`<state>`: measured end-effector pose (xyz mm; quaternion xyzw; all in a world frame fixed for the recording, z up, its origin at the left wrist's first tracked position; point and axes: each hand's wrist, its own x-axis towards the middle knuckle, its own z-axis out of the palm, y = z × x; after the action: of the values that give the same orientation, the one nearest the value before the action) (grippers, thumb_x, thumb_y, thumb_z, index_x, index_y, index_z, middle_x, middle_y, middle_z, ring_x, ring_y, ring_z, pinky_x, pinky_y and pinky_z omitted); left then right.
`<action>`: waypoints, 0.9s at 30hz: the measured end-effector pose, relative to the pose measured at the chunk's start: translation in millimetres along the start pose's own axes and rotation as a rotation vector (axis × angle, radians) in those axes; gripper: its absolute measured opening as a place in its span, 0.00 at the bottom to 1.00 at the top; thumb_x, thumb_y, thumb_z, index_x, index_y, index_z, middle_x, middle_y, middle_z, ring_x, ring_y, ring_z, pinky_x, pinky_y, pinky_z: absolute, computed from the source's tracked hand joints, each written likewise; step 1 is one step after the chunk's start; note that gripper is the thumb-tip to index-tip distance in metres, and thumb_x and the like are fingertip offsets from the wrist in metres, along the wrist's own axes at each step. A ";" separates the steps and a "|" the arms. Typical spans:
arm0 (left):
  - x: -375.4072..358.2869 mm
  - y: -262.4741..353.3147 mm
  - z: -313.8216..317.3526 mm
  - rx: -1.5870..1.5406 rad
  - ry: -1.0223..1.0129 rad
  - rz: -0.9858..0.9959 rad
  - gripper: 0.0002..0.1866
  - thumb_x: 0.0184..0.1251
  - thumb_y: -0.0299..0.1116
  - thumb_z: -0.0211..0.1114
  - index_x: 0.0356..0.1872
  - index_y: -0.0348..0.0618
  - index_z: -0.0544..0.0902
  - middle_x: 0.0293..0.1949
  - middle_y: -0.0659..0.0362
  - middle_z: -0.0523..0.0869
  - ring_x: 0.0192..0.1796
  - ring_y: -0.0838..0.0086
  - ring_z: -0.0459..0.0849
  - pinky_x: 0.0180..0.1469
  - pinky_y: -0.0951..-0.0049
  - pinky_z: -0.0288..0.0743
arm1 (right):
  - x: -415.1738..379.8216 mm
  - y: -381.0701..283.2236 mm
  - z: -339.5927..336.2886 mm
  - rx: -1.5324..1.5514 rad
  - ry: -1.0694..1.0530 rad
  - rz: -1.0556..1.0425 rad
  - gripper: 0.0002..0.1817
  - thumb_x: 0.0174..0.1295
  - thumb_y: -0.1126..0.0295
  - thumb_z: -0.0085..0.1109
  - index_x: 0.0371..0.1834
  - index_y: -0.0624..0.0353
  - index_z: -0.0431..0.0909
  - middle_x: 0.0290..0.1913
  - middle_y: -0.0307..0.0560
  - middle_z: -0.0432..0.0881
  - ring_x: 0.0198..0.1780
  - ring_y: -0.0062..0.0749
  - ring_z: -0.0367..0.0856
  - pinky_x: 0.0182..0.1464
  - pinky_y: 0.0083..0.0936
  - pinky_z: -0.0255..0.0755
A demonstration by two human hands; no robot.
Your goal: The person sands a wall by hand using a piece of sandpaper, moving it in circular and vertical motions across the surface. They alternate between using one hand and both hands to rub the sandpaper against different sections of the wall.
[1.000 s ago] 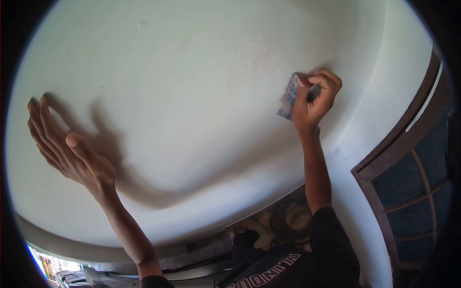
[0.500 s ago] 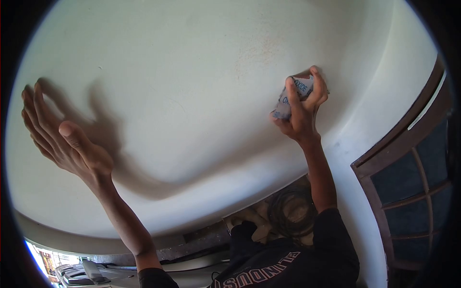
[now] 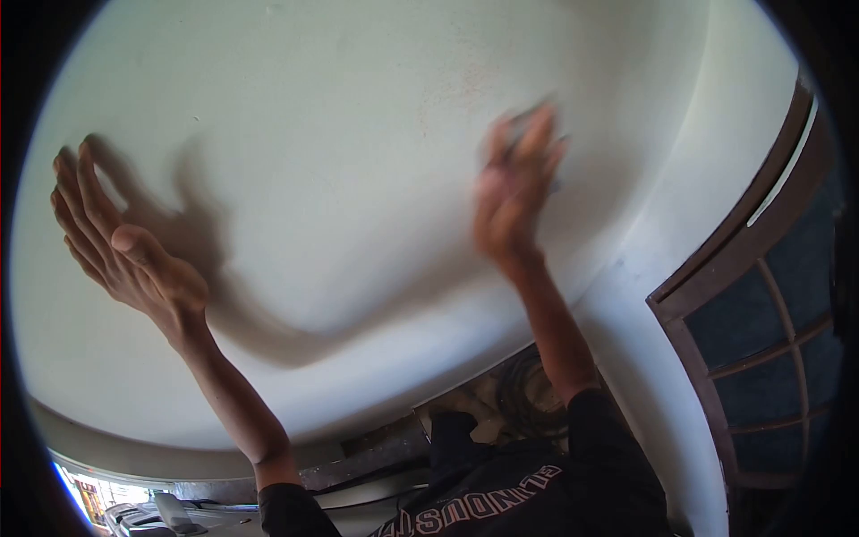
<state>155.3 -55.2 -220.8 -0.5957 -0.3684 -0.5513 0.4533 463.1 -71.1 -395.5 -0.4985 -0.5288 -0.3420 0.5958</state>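
My left hand (image 3: 130, 237) is spread against the pale wall (image 3: 340, 179) at the left, its thumb apart from the fingers and nothing in it. Farther right, my right hand (image 3: 516, 192) is smeared by motion. Its fingers are bent round a folded piece of sandpaper (image 3: 519, 132), of which only blurred grey bits show between and beside them. A faint reddish, scuffed patch (image 3: 461, 85) marks the wall just above and left of this hand.
A brown-framed door or window with dark panes (image 3: 752, 322) stands at the right, past the wall's corner. Below are a coiled dark hose or cable (image 3: 528, 389) on the floor and a car (image 3: 170, 515) at lower left.
My right hand has swept left and slightly up along the wall with the sandpaper, turning so that its back hides most of the printed paper. My left hand stays nearly in place.
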 end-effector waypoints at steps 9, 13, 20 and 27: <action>-0.4 -9.7 -1.5 0.038 -0.013 0.004 0.55 0.60 0.79 0.05 0.75 0.67 0.67 0.78 0.64 0.64 0.81 0.60 0.54 0.81 0.41 0.37 | 26.6 -19.5 -4.6 0.055 -0.002 0.025 0.32 0.81 0.55 0.30 0.79 0.67 0.52 0.81 0.71 0.43 0.82 0.66 0.37 0.77 0.65 0.29; -1.2 -9.1 -5.4 0.031 -0.038 -0.001 0.55 0.59 0.79 0.06 0.76 0.67 0.66 0.78 0.64 0.63 0.81 0.61 0.54 0.81 0.42 0.37 | 97.7 77.6 -28.5 0.056 0.191 0.287 0.35 0.80 0.51 0.28 0.80 0.67 0.49 0.82 0.68 0.40 0.83 0.60 0.34 0.78 0.60 0.28; 0.7 -7.3 -8.0 0.052 -0.070 -0.045 0.57 0.55 0.82 0.06 0.77 0.67 0.64 0.79 0.66 0.61 0.82 0.64 0.51 0.82 0.44 0.35 | 95.2 34.6 -11.1 -0.086 0.041 0.002 0.36 0.79 0.50 0.34 0.80 0.65 0.50 0.80 0.72 0.43 0.82 0.64 0.39 0.79 0.61 0.33; -0.4 3.2 -5.9 0.042 -0.045 -0.065 0.56 0.57 0.81 0.06 0.75 0.66 0.66 0.78 0.66 0.64 0.81 0.62 0.54 0.81 0.43 0.37 | 150.1 145.5 -53.7 0.035 0.186 0.098 0.37 0.79 0.43 0.28 0.81 0.57 0.52 0.83 0.55 0.44 0.84 0.45 0.39 0.80 0.54 0.26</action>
<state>156.4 -61.7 -221.7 -0.5861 -0.4091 -0.5443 0.4392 645.7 -65.2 -280.6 -0.4793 -0.4522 -0.3481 0.6668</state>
